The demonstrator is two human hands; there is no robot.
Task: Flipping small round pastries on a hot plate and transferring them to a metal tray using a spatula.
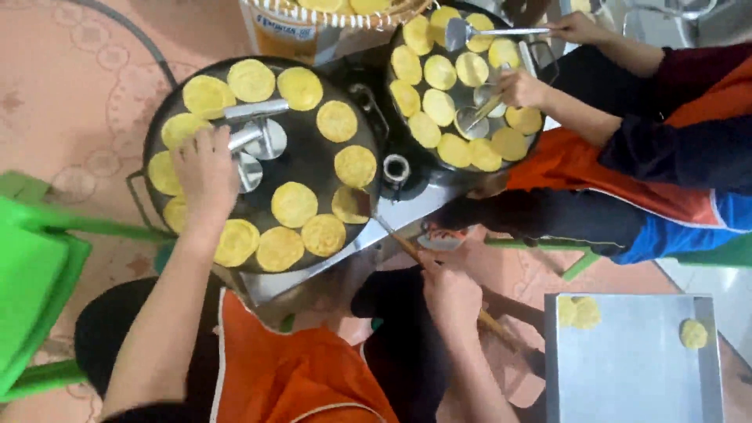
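Pink patterned floor [70, 86] surrounds a round black griddle [313, 157]; left hand [205, 174] fingers are closed on its metal press [247, 141], right hand [448, 291] fingers gripping a wooden-handled spatula [392, 235].

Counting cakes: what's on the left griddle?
Yellow cakes ring the griddle; metal presses sit mid-pan. The left hand covers part of one press and some cakes.

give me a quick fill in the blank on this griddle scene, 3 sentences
1. The flat cakes on the round griddle are ____ in colour.
2. The left hand rests on a ____ press over the griddle.
3. The right hand grips a long ____ handle.

Missing words: yellow; metal; wooden
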